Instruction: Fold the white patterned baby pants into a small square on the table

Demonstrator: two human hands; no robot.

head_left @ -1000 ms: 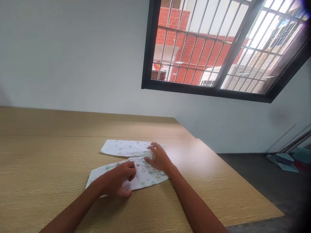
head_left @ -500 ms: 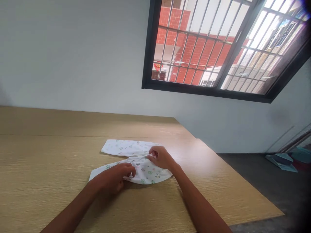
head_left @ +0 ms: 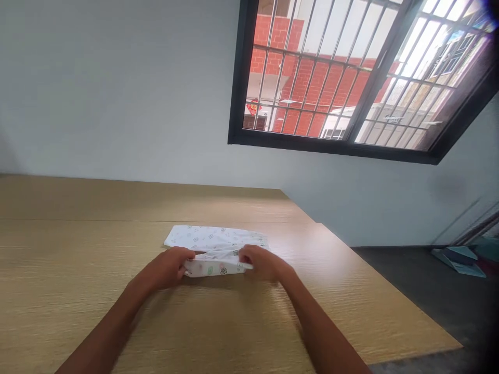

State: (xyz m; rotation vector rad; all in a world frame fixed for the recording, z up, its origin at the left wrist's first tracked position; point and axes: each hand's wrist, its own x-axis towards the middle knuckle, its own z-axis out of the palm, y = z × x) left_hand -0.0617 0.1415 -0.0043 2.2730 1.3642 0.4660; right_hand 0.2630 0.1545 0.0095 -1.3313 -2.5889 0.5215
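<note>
A small pair of white baby pants (head_left: 210, 238) with a print of little animals lies on the wooden table, its far leg flat and pointing left. My left hand (head_left: 170, 266) is closed on the near leg's edge at the left. On the right, my right hand (head_left: 262, 261) pinches the same near edge. Between the two hands the near part is raised and partly turned over, showing its printed side toward me. The fingertips of both hands are partly hidden by the cloth and slightly blurred.
The light wooden table (head_left: 78, 270) has a seam across its far part and a slanting right edge. Behind it stand a pale wall (head_left: 117, 93) and a barred window (head_left: 312, 78). Light blue-green items (head_left: 460, 259) lie on the dark floor at right.
Both hands have closed on the near leg of the pants and lifted its edge up and away from me. The left hand moved left; the far leg stays nearly in place.
</note>
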